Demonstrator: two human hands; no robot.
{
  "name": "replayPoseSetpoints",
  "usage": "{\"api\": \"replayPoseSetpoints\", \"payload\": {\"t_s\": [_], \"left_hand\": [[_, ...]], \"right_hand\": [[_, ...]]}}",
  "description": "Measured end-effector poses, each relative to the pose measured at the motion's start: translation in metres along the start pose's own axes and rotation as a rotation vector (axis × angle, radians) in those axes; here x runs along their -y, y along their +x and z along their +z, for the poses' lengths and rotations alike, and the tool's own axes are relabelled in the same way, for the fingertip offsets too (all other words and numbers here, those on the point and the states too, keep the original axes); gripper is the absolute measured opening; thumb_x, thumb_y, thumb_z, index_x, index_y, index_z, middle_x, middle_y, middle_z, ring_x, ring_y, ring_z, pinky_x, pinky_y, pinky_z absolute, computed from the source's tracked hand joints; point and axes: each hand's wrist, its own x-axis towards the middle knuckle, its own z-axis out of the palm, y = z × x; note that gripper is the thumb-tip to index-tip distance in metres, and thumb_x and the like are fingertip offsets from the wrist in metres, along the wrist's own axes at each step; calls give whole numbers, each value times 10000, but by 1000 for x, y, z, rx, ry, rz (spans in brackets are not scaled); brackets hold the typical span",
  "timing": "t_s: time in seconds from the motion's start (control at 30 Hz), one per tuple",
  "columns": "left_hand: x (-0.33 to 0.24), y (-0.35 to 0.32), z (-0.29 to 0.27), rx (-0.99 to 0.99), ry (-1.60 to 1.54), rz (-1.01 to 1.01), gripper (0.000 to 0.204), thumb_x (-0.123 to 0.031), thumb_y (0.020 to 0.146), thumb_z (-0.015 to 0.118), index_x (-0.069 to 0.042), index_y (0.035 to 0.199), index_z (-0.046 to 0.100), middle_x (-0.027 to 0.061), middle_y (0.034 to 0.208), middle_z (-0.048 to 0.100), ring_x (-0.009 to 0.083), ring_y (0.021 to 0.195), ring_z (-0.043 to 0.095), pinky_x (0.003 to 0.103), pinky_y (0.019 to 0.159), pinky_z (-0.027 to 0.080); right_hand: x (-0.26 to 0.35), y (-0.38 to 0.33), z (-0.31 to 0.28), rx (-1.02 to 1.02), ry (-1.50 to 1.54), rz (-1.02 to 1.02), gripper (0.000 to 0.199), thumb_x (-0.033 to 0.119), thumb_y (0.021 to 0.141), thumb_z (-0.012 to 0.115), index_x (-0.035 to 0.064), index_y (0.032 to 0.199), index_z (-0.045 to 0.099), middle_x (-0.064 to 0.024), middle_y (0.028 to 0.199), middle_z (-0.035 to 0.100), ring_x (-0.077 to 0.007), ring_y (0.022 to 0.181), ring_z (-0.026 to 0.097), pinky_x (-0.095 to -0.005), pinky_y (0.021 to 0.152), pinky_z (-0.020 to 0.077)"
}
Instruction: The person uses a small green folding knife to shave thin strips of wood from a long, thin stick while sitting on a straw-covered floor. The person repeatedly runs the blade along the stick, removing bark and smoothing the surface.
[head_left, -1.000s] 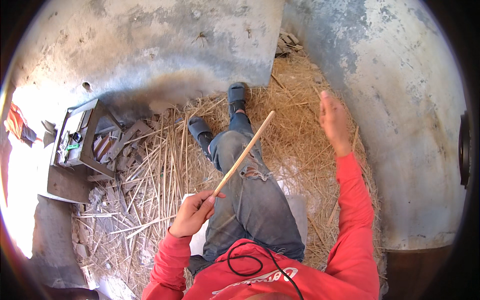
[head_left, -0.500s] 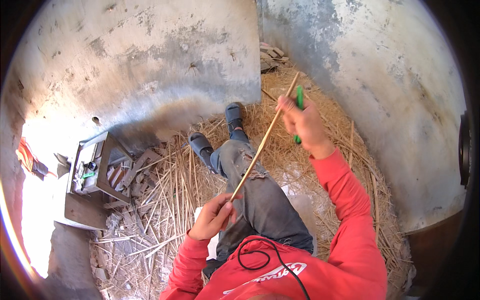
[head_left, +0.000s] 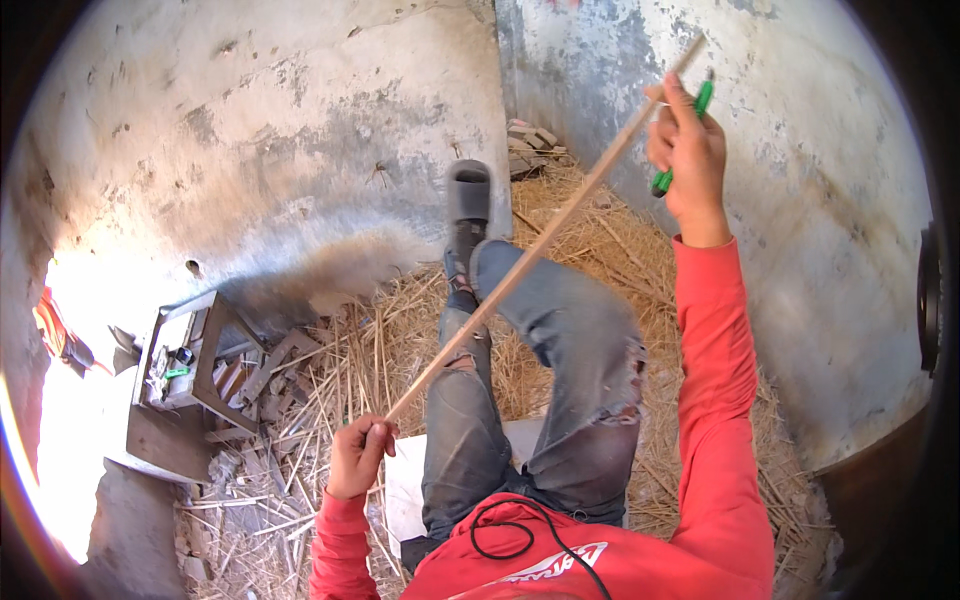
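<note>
A long, thin, pale wooden stick (head_left: 545, 240) slants across my lap, from low on the left to high on the right. Its lower end is pinched by my left hand (head_left: 361, 455), fingers curled closed. Near the upper end my right hand (head_left: 690, 160) is raised, the thumb and fingers closed at the stick, whose tip pokes out beyond them. That same hand also holds a slim green tool (head_left: 704, 98) with dark ends, sticking out above and below the fingers; its exact kind I cannot make out.
Straw and loose stalks (head_left: 300, 500) litter the floor around my legs. At left stands a low wooden table (head_left: 205, 345) with small items on it, beside broken wood pieces. A worn plaster wall (head_left: 300, 130) faces me; another wall (head_left: 800, 200) curves along the right.
My right hand has moved up and to the right, my left hand down and left; more of the stick now shows between them. My legs have spread, one foot lifted.
</note>
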Motion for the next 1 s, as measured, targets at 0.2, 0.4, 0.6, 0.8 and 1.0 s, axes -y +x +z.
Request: {"api": "replayPoseSetpoints", "payload": {"t_s": [0.2,0.4,0.6,0.8,1.0], "left_hand": [[-52,64,62,-39,-321,30,343,-283,1131,428,-17,1002,602,9,688,556,68,603,514,213,543,397],[-108,161,128,-125,-409,475,296,-271,1111,506,-3,1102,633,28,993,632,82,849,587,244,796,482],[-124,186,158,-103,-428,439,229,-196,1064,614,-3,1170,675,11,1098,659,83,985,575,266,874,475],[-136,155,141,-462,298,649,260,-95,906,770,-33,1145,690,94,1028,668,199,941,636,304,830,492],[-177,150,111,-233,1062,1043,487,-171,848,788,-69,1302,645,126,1095,663,329,886,661,432,738,513]], "right_hand": [[-11,-54,45,519,-363,64,450,474,956,728,68,1151,740,110,566,379,-24,486,364,-268,462,285],[-35,-87,39,688,-433,164,410,398,921,784,13,1047,725,10,648,532,-92,622,473,-313,578,406],[-80,-97,-8,861,-499,222,273,318,943,757,48,955,718,-106,652,560,-175,607,519,-351,608,451],[-104,-84,-56,611,-745,-242,143,169,849,747,96,969,716,-120,742,674,-334,657,655,-427,596,512],[-94,-68,-83,736,-948,-433,197,149,760,756,175,954,731,-28,793,678,-286,693,694,-425,601,544]]}}
